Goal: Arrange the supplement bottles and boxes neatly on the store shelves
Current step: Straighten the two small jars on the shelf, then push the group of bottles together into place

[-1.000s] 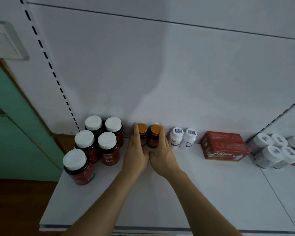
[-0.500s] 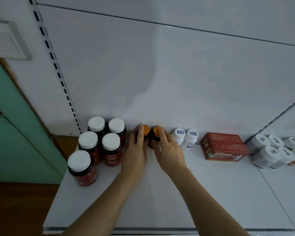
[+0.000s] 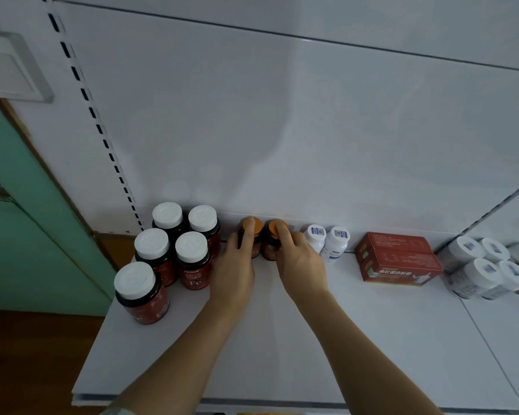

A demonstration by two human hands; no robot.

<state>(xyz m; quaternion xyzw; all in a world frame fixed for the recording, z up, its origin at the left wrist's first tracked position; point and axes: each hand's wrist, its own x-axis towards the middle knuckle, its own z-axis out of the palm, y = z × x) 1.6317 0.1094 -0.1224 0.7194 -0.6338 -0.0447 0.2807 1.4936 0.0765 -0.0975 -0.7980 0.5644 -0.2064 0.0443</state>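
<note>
Two small brown bottles with orange caps stand side by side at the back of the white shelf (image 3: pixel 282 339). My left hand (image 3: pixel 234 271) grips the left orange-capped bottle (image 3: pixel 247 225), a finger lying over its cap. My right hand (image 3: pixel 300 265) grips the right orange-capped bottle (image 3: pixel 271 227) the same way. Left of them stand several dark red bottles with white caps (image 3: pixel 191 247). Two small white bottles (image 3: pixel 336 238) stand just right of my right hand, then a red box (image 3: pixel 399 262).
A group of white bottles (image 3: pixel 486 274) lies on the adjoining shelf at the far right. The white back panel rises right behind the rows. A slotted upright (image 3: pixel 102 139) and a green wall (image 3: pixel 27 220) border the left; wooden floor shows below.
Both hands slid forward from the shelf in front of the orange-capped bottles and closed around them, fingers now over the caps. The other bottles and the box have not moved.
</note>
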